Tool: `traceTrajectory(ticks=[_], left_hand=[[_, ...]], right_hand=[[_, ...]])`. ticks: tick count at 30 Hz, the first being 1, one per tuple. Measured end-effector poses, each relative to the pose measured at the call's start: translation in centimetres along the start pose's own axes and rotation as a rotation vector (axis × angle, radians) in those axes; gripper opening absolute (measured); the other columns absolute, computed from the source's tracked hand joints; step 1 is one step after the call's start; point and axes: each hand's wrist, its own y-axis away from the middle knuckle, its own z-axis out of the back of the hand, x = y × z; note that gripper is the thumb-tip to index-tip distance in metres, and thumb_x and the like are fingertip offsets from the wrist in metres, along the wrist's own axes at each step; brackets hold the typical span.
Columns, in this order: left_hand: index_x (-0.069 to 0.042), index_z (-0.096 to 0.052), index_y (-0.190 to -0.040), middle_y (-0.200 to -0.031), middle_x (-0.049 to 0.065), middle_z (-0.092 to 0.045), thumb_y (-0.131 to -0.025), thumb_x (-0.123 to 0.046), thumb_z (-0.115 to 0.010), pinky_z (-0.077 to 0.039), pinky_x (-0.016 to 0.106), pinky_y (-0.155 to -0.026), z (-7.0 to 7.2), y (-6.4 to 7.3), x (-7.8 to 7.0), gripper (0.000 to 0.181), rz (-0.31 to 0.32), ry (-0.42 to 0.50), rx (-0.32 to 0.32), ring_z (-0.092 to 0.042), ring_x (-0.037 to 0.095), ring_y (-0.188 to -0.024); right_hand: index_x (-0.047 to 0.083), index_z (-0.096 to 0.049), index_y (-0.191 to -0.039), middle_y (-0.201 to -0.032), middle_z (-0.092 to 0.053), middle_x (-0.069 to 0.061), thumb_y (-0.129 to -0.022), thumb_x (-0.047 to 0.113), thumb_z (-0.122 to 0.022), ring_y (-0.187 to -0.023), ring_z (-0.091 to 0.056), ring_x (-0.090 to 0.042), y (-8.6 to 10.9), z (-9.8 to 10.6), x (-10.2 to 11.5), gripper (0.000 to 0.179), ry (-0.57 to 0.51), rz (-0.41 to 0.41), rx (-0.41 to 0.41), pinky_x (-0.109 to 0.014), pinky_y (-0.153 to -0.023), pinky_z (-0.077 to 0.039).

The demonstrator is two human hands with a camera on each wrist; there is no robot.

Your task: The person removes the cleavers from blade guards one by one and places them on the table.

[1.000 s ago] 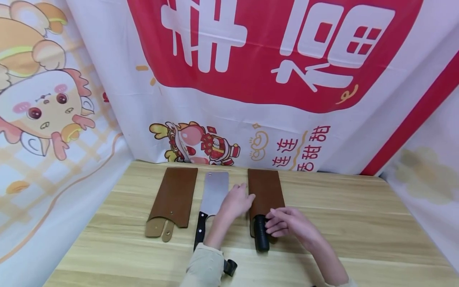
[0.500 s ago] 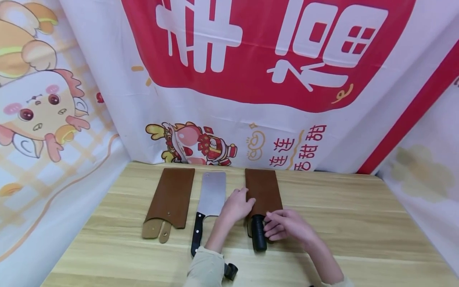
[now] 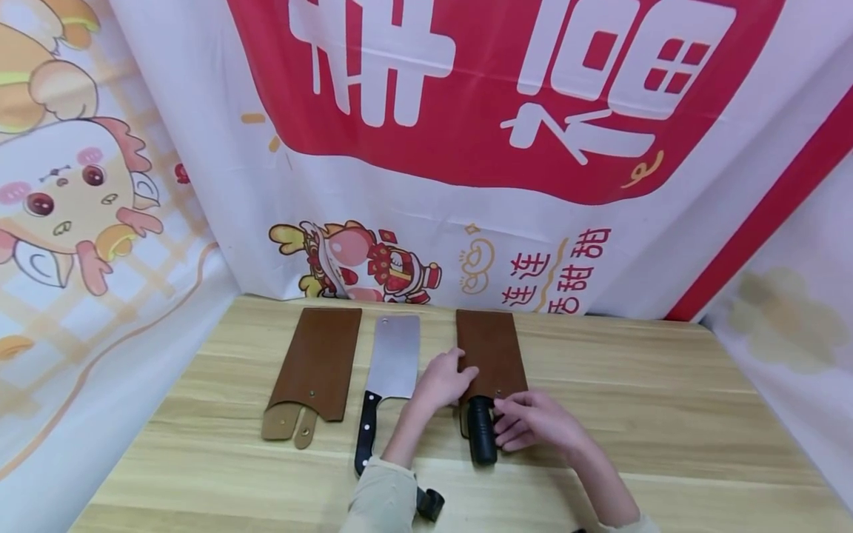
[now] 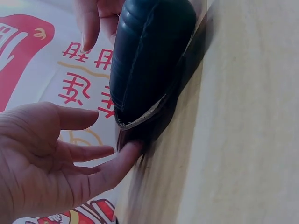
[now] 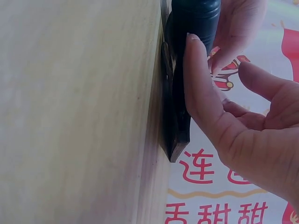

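A brown leather sheath (image 3: 489, 348) lies flat on the wooden table, with a thick black handle (image 3: 483, 433) protruding from its near end. Whatever blade is inside is hidden. My left hand (image 3: 443, 381) is at the sheath's left edge, fingers loosely extended; the left wrist view shows a fingertip touching its side. Beside the handle, on the right, is my right hand (image 3: 536, 422). In the right wrist view, one nearly straight finger (image 5: 198, 74) lies along the sheath's side up to the handle, its thumb apart. A metal snap (image 3: 498, 392) shows near the sheath mouth.
Left of my left hand lies a cleaver (image 3: 395, 355) with a black riveted handle (image 3: 366, 433). A second brown sheath (image 3: 320, 355) lies farther left, its strap (image 3: 305, 428) unfastened. A printed cloth (image 3: 373, 185) hangs along the table's back edge.
My left hand has moved slightly closer over the sheath's left edge. My right fingertips have lowered a little from the sheath mouth, uncovering the snap. The head view has shifted slightly.
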Motion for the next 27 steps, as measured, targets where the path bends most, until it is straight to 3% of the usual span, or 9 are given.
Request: traceTrajectory(ticks=[3, 5, 10, 19, 27], left_hand=[[0.009, -0.044, -0.148, -0.133, 0.032, -0.06, -0.104, -0.02, -0.062, -0.058, 0.037, -0.056, -0.14, -0.07, 0.08, 0.055, 0.025, 0.088, 0.006, -0.068, 0.025, -0.059], [0.01, -0.043, -0.147, -0.128, 0.033, -0.062, -0.104, -0.02, -0.063, -0.056, 0.034, -0.051, -0.25, -0.15, 0.19, 0.056, 0.04, 0.111, 0.007, -0.065, 0.022, -0.054], [0.012, -0.046, -0.142, -0.118, 0.032, -0.065, -0.103, -0.019, -0.064, -0.056, 0.034, -0.05, -0.47, -0.18, 0.39, 0.053, 0.072, 0.103, 0.022, -0.066, 0.022, -0.053], [0.012, -0.044, -0.144, -0.13, 0.035, -0.059, -0.101, -0.017, -0.066, -0.057, 0.034, -0.05, -0.47, -0.07, 0.17, 0.056, 0.101, 0.097, 0.035, -0.067, 0.023, -0.052], [0.012, -0.05, -0.136, -0.123, 0.033, -0.062, -0.101, -0.017, -0.067, -0.057, 0.032, -0.05, -0.43, -0.02, 0.33, 0.049, 0.123, 0.117, 0.042, -0.066, 0.021, -0.051]], right_hand=[[-0.016, -0.06, -0.114, -0.089, -0.07, -0.016, -0.107, 0.023, -0.057, -0.079, -0.074, -0.027, 0.02, 0.01, 0.0, 0.04, 0.008, -0.004, 0.008, -0.04, -0.074, -0.063], [-0.015, -0.061, -0.113, -0.088, -0.071, -0.016, -0.107, 0.022, -0.057, -0.078, -0.074, -0.027, 0.04, -0.01, -0.01, 0.038, 0.017, -0.003, 0.02, -0.041, -0.073, -0.063], [-0.014, -0.064, -0.11, -0.087, -0.071, -0.016, -0.106, 0.021, -0.058, -0.075, -0.074, -0.026, 0.01, -0.25, -0.16, 0.036, 0.037, -0.013, 0.071, -0.04, -0.071, -0.063], [-0.013, -0.063, -0.114, -0.086, -0.07, -0.015, -0.106, 0.023, -0.058, -0.072, -0.073, -0.025, 0.0, -0.61, -0.34, 0.037, 0.033, -0.056, 0.112, -0.042, -0.071, -0.063], [-0.01, -0.062, -0.111, -0.087, -0.069, -0.016, -0.106, 0.023, -0.059, -0.074, -0.073, -0.026, -0.1, -0.78, -0.33, 0.034, 0.023, -0.063, 0.127, -0.043, -0.072, -0.063]])
